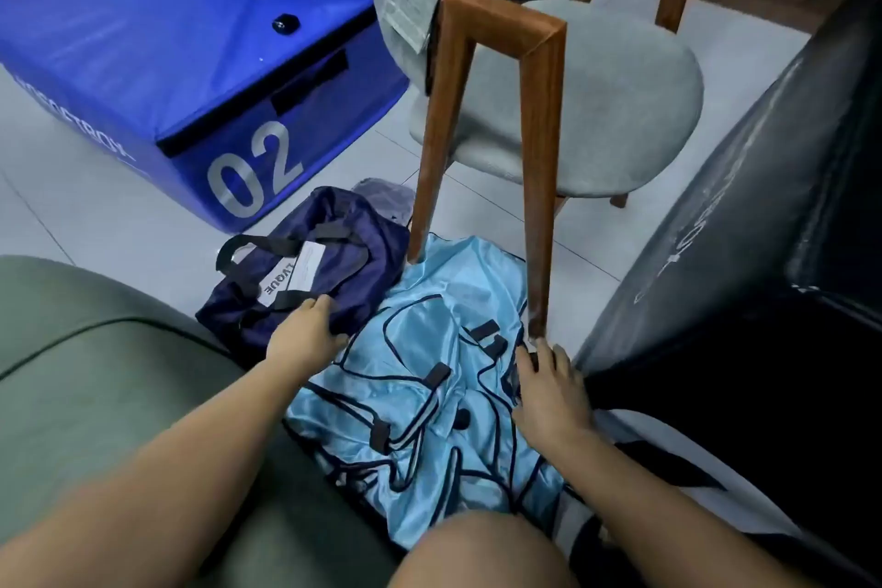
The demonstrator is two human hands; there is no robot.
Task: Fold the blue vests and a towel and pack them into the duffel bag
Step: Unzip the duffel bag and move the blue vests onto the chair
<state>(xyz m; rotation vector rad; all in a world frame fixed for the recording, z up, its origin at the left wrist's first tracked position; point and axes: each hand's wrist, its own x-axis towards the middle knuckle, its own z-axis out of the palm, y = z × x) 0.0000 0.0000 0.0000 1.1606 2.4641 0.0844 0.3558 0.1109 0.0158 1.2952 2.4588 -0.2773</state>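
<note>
So, fingers first: the right hand's fingers are spread and pretty much straight, lying flat on the right edge of the blue vests, with the tips just beside the foot of a wooden chair leg. They aren't pinching anything, just resting on the fabric.

The left hand's fingers are close together and laid over the near edge of the duffel bag, with the thumb sticking out to the side where bag meets vests. I honestly can't tell if it's gripping the fabric or only touching it.

The vests are a shiny light-blue heap with dark trim and black tabs, rumpled on the floor between the person's forearms. Both front legs of the grey chair stand at or on the far edge of the heap. The bag is navy with black handles and a white label, lying slumped just left of the vests and touching them. A bit of greyish-purple cloth peeks out behind it — can't say what it is.

Further out there's a blue padded box marked "02" behind the bag, a black padded block on the right, a green cushion on the left, and a bare knee at the bottom.
</note>
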